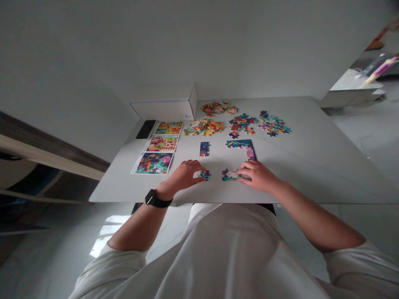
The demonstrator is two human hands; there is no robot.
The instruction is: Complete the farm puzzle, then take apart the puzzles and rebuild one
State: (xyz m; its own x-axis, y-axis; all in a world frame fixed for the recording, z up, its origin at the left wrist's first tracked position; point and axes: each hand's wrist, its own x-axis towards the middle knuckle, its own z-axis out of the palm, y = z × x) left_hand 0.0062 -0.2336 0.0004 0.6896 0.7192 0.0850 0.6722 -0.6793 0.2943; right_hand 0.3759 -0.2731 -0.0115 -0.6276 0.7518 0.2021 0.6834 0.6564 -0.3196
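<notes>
On the white table, my left hand has its thumb and fingers closed about a small blue and teal jigsaw piece. My right hand rests with its fingertips on the right end of a short joined strip of jigsaw pieces, partly covering it. A bare gap lies between that strip and the left piece. Farther back, a joined corner section of the puzzle reaches down toward my right fingers. To its left lies a dark blue joined pair of pieces, apart from the rest.
Piles of loose pieces sit farther back: a red-yellow heap, an orange heap, a blue-red heap and a teal heap. Leftward are picture cards, a black phone and a white box against the wall.
</notes>
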